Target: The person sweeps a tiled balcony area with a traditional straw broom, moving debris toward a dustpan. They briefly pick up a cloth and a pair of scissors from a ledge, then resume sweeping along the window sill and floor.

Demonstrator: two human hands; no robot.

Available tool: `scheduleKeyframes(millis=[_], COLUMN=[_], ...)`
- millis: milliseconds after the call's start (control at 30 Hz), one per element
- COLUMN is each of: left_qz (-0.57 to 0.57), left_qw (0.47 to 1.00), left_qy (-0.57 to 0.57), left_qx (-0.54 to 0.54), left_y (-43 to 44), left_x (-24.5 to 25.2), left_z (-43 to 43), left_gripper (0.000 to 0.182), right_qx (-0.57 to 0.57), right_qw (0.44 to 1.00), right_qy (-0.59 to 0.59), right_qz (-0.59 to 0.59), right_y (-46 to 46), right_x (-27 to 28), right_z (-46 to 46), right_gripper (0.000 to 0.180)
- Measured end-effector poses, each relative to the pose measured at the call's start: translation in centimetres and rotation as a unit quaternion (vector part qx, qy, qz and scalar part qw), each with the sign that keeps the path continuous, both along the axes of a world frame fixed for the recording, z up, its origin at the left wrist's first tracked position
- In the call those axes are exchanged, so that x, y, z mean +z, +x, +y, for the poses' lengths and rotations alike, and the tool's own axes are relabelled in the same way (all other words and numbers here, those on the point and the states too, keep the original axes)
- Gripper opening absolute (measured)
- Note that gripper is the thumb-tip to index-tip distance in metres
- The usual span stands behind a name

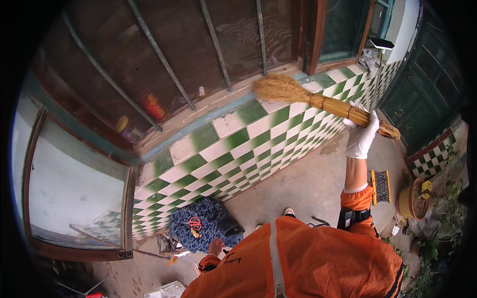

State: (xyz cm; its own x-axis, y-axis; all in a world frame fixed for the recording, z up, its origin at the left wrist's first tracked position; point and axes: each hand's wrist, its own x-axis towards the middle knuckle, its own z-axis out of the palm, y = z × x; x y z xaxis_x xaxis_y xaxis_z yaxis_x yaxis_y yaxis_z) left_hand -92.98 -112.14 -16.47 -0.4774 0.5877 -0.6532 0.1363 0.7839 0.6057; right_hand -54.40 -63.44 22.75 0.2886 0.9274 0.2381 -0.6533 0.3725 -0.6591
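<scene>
My right hand [362, 132], in a white glove, grips the bound handle of a straw hand broom [331, 107]. The broom's bristles are over the tiled windowsill, beside the window's metal bars. My left hand [216, 246] hangs low near my orange jacket, beside a blue patterned cloth [201, 219]; it looks bare, and whether it holds anything is not clear. Red-handled scissors [195, 223] lie on that cloth. Behind the bars, a red container [153, 106] and a jar with a yellow lid [122, 124] stand on the inner sill.
An open window sash [128, 208] juts out at the left. A long-handled squeegee [380, 56] leans on the wall at the right, near a grey rag [368, 63]. A small stool [381, 187] and a potted plant [410, 201] stand right. A plastic box [167, 290] is at the bottom.
</scene>
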Motion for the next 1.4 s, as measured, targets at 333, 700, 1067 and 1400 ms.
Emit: scheduleKeyframes(millis=[333, 700, 1067, 1400], left_qz=[-0.064, -0.059, -0.08, -0.073], left_qw=[0.991, 0.997, 0.993, 0.995], left_qy=[-0.002, -0.007, 0.042, 0.042], left_qx=[0.118, 0.052, 0.072, 0.054], left_y=[-1.4, -1.1, -1.5, -1.5], left_x=[-1.8, -1.8, -3.2, -2.2], left_z=[0.2, 0.7, 1.8, 2.7], left_gripper=[0.035, 0.032, 0.035, 0.036], right_qx=[-0.16, -0.136, -0.151, -0.031], right_qw=[0.979, 0.974, 0.979, 0.991], right_qy=[-0.003, 0.063, 0.05, 0.034], right_qz=[-0.127, -0.169, -0.13, -0.123], right_y=[-0.1, -0.8, 0.0, 1.3], right_x=[3.2, 2.7, 1.9, 2.1], right_z=[0.9, -0.9, -0.3, -2.2], right_gripper=[0.036, 0.034, 0.038, 0.046])
